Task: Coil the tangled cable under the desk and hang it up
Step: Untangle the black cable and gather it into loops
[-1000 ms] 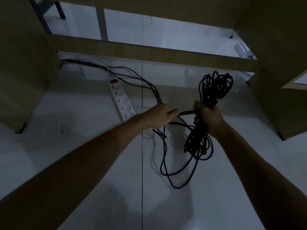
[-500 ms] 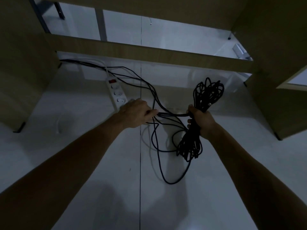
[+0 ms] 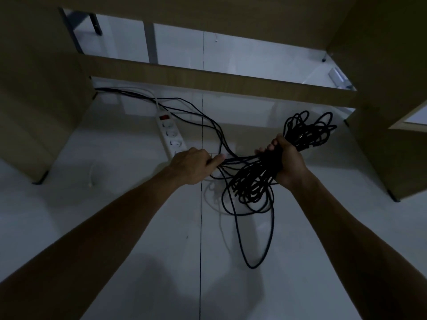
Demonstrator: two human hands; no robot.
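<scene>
A long black cable [image 3: 251, 185] is bundled into loose loops under the desk. My right hand [image 3: 288, 161] is closed around the middle of the bundle, with loops sticking out above it and hanging below it. My left hand [image 3: 194, 165] pinches a strand that runs straight across to the bundle. One long loop trails on the white floor toward me. More black strands lead back past the power strip [image 3: 169, 132] to the far left.
The white power strip with a red switch lies on the tiled floor behind my left hand. Wooden desk side panels [image 3: 39, 107] stand left and right, and a crossbar [image 3: 219, 80] spans the back. A thin white cord [image 3: 91, 174] lies at left.
My left hand drew away to the left and then came back a little toward the bundle. My right hand tilted the coil, so the lower loops now hang more to the left.
</scene>
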